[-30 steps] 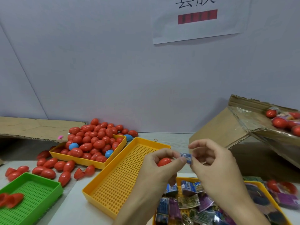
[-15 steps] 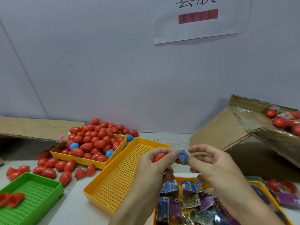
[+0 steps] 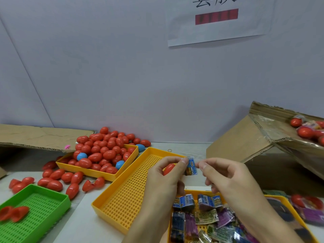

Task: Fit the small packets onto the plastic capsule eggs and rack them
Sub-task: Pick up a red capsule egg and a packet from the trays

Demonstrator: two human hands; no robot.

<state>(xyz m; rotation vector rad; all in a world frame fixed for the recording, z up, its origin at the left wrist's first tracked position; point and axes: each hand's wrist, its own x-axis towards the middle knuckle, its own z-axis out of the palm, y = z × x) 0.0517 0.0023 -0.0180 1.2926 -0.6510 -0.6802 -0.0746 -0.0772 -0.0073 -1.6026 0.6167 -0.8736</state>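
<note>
— Above the empty yellow tray in the head view, what are the hands doing?

— The left hand has its grip clamped on a red egg, fingers curled round it, while its thumb and forefinger also pinch the top corner of a small blue packet. The right hand pinches the packet's other edge, so its grip is closed on the packet too. The packet hangs upright between both hands, just beside the egg.

— And the rest of the packets?

— A heap of loose packets lies in a second yellow tray under the wrists, at the near edge of the worktop.

— Where are the other eggs?

— A third yellow tray at the back left is piled with red eggs, a few blue among them; more lie loose on the worktop in front of it. A green tray at the near left holds red egg halves. A tilted cardboard box on the right has eggs inside.
</note>
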